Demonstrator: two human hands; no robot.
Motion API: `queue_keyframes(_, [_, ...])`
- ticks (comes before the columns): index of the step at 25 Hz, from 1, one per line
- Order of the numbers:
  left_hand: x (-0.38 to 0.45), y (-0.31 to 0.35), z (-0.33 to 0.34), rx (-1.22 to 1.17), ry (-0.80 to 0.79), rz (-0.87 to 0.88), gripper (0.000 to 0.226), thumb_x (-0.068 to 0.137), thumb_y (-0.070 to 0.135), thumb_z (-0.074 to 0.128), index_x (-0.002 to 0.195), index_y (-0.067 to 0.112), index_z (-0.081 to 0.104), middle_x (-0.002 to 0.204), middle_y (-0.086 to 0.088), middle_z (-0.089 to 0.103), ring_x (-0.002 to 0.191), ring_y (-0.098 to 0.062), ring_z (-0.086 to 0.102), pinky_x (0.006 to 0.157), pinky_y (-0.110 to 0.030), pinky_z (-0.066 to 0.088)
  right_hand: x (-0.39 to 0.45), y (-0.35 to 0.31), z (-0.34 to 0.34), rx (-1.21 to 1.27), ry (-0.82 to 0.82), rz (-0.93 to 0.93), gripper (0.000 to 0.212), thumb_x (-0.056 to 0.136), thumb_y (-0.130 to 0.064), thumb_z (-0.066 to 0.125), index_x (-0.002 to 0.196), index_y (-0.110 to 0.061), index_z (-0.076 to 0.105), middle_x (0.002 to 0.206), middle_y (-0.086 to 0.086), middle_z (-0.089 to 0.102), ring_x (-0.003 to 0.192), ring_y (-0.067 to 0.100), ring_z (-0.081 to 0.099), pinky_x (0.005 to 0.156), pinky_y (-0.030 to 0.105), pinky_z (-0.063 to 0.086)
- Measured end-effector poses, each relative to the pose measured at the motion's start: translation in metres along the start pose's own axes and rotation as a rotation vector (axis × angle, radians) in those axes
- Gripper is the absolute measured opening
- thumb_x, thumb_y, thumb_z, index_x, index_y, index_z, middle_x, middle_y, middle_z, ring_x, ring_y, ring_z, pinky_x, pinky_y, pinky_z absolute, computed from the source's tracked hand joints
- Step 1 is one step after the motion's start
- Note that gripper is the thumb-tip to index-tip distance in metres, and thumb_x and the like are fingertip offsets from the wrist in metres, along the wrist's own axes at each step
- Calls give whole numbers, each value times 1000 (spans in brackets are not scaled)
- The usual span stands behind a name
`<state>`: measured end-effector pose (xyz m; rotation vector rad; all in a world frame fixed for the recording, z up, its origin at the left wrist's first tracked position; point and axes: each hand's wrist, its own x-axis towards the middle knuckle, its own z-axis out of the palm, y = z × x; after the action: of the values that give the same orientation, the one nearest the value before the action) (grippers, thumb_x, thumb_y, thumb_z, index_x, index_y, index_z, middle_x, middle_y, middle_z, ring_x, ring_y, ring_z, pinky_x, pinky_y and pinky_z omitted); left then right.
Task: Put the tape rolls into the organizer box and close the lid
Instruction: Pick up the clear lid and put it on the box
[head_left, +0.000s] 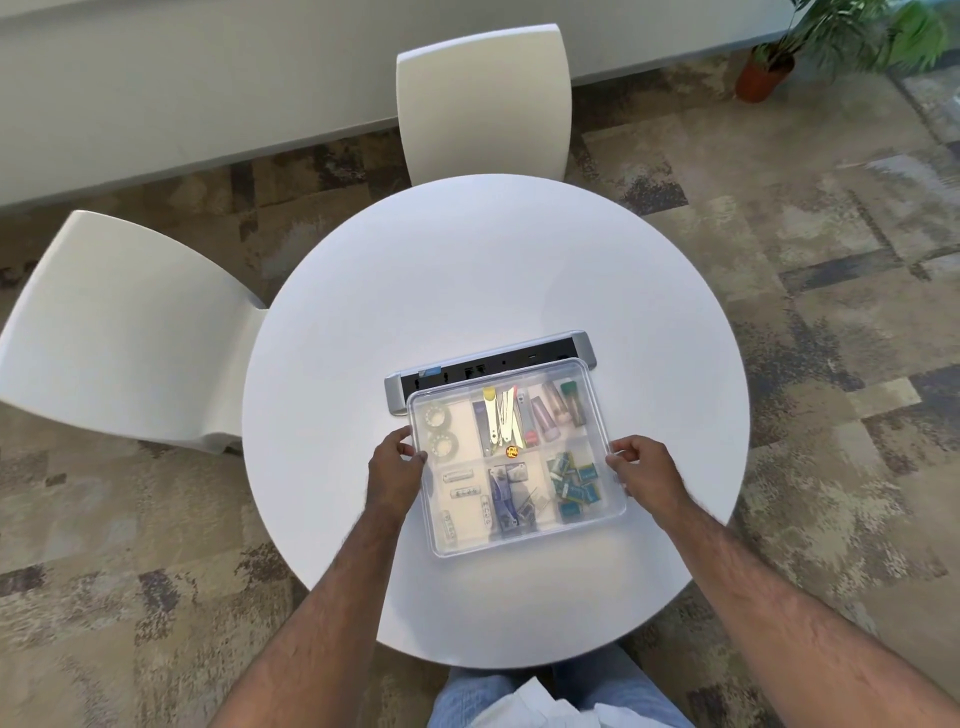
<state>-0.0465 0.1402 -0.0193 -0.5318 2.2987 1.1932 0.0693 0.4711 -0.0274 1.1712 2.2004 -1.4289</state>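
The clear plastic organizer box (519, 540) sits on the round white table (467, 270), with its translucent lid (462, 431) lying over the top. Through the lid I see two tape rolls (440, 430) in the far-left compartment, one behind the other. Other compartments hold pens, clips, small blue packets and other stationery. My left hand (396, 460) grips the lid's left edge with thumb and fingers. At the right edge my right hand (641, 467) holds the lid the same way. Whether the lid is pressed fully down I cannot tell.
A grey and black power strip unit (447, 375) lies on the table just behind the box. One white chair (483, 98) stands at the far side, another white chair (119, 322) at the left. A potted plant (769, 67) is on the carpet at the far right.
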Motion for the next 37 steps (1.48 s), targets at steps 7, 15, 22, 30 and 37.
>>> queue_keyframes(7, [-7, -3, 0, 45, -13, 26, 51, 99, 12, 66, 148, 13, 53, 116, -11, 66, 108, -35, 68, 92, -47, 61, -8, 2, -2, -37, -20, -9, 17, 98, -19, 64, 111, -8, 65, 97, 12, 69, 88, 31, 67, 85, 51, 56])
queue_keyframes(15, [-68, -69, -4, 45, -127, -50, 30, 97, 24, 71, 125, 17, 60, 108, -5, 70, 100, -28, 71, 93, -49, 62, -44, 42, -19, -68, -205, 93, 21, 99, -23, 63, 112, -7, 61, 100, 13, 68, 81, 24, 65, 72, 37, 51])
queue_keyframes(22, [-96, -93, 2, -181, -158, -189, 10, 101, 21, 67, 109, 15, 68, 104, -8, 79, 91, -22, 78, 74, -30, 64, -54, 35, -19, 199, -221, 267, 15, 100, -15, 61, 112, -8, 60, 92, 9, 80, 76, 26, 74, 72, 42, 61])
queue_keyframes(30, [-96, -96, 8, -226, -153, -223, 12, 102, 19, 66, 113, 14, 65, 105, -10, 78, 95, -26, 77, 81, -35, 64, -52, 28, -18, 134, -224, 290, 12, 99, -12, 58, 110, -9, 56, 95, 11, 78, 77, 25, 73, 72, 41, 60])
queue_keyframes(37, [-57, -75, -5, -157, -175, -166, 22, 97, 11, 70, 116, 12, 61, 108, -10, 67, 98, -24, 68, 81, -38, 61, -23, 5, -26, -31, -166, 80, 22, 95, -8, 60, 117, -6, 61, 97, 11, 63, 82, 20, 61, 69, 35, 52])
